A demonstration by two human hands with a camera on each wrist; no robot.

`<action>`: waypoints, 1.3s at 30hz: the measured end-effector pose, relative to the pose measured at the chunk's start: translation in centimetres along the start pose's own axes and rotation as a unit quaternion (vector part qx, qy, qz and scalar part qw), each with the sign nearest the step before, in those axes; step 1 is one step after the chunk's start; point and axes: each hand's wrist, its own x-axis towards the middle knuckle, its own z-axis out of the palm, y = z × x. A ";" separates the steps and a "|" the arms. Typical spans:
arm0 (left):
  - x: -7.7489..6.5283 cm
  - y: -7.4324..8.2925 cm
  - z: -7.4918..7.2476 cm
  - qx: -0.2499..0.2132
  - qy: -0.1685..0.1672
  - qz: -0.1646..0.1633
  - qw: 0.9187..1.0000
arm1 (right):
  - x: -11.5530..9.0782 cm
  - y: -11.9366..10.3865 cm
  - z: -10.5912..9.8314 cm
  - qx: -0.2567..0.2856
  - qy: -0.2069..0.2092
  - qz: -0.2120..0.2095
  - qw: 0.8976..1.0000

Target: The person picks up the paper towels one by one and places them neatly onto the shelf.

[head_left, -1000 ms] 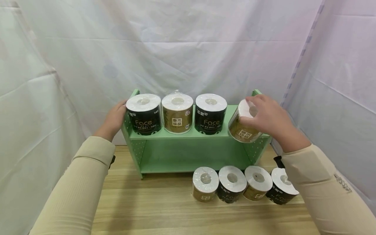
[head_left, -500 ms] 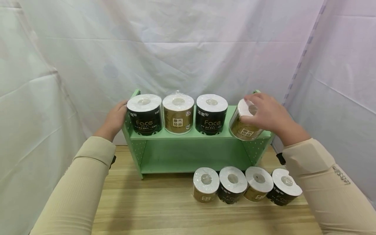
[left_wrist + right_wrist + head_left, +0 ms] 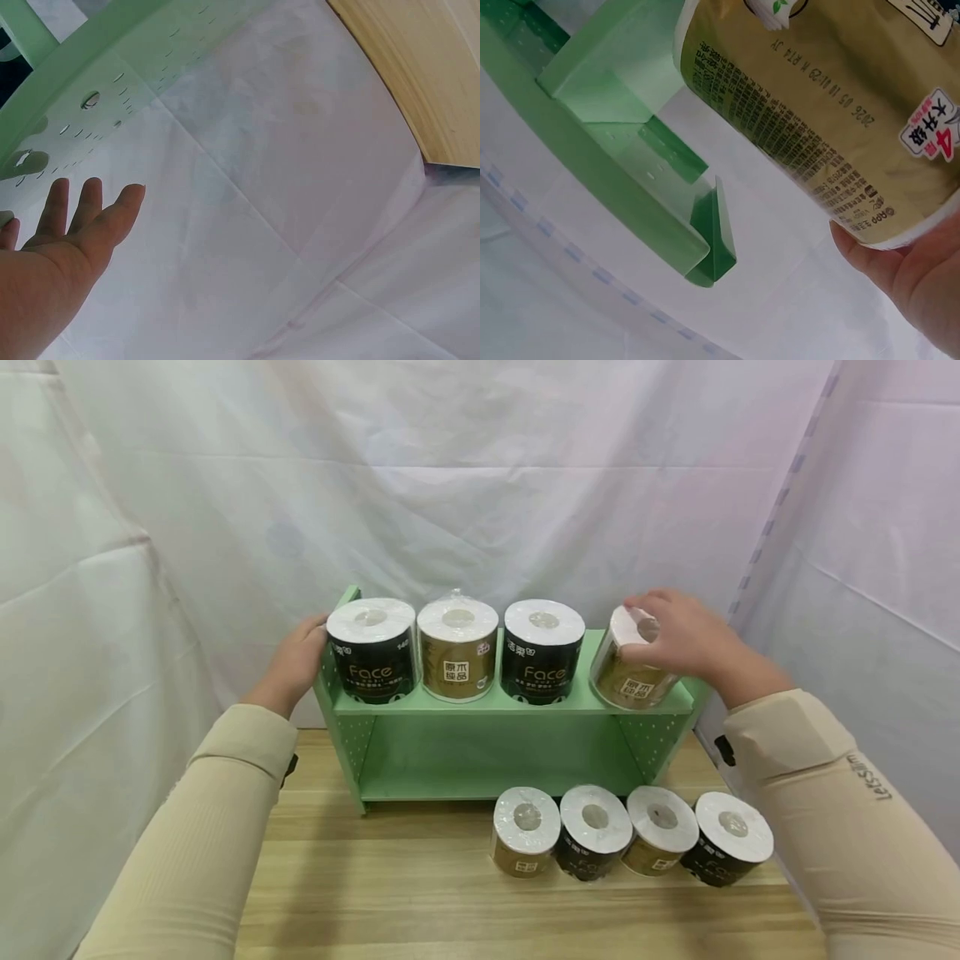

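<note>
My right hand (image 3: 692, 643) grips a toilet roll in gold wrapping (image 3: 632, 683) by its top, at the right end of the green shelf's upper board (image 3: 517, 710). The roll leans slightly. In the right wrist view its printed wrapper (image 3: 810, 112) fills the upper right, with fingertips at its end. Left of it on the same board stand a black-wrapped roll (image 3: 543, 672), a gold roll (image 3: 457, 668) and another black roll (image 3: 375, 670). Beside the shelf's left side panel is my left hand (image 3: 291, 662); its fingers look extended in the left wrist view, and contact is unclear.
In front of the shelf, several more rolls line up on the wooden table (image 3: 420, 877), gold roll (image 3: 521, 860) and black roll (image 3: 585, 856) alternating. The shelf's lower level (image 3: 487, 756) lies below the upper board. White curtains (image 3: 465, 468) hang behind and at both sides.
The gold roll in my right hand has moved slightly up, back and to the right, and tilts less over the board's front edge. My left hand has barely moved.
</note>
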 end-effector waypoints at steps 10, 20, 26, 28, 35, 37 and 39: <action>0.0 0.0 0.0 0.002 0.001 -0.003 1.000 | 0.8 0.3 -0.3 -0.009 -0.015 -0.001 1.000; 0.1 0.0 0.0 0.004 0.005 -0.007 1.000 | 1.6 0.2 -0.1 -0.012 -0.019 -0.019 1.000; 0.2 0.0 0.1 0.000 0.007 -0.012 1.000 | 1.9 0.4 0.0 -0.007 -0.031 -0.019 0.999; 0.2 0.0 0.1 0.000 0.006 -0.013 1.000 | 2.0 0.5 0.1 -0.006 -0.035 -0.017 0.999; 0.1 0.1 0.1 0.003 0.009 -0.008 1.000 | 2.2 0.9 0.3 0.000 -0.043 -0.013 0.999; 0.1 0.1 0.1 0.002 0.010 -0.010 1.000 | 2.3 1.1 0.4 0.004 -0.045 -0.015 0.999; 0.0 0.1 0.1 0.001 0.010 -0.015 1.000 | 2.4 1.2 0.4 0.007 -0.047 -0.017 0.999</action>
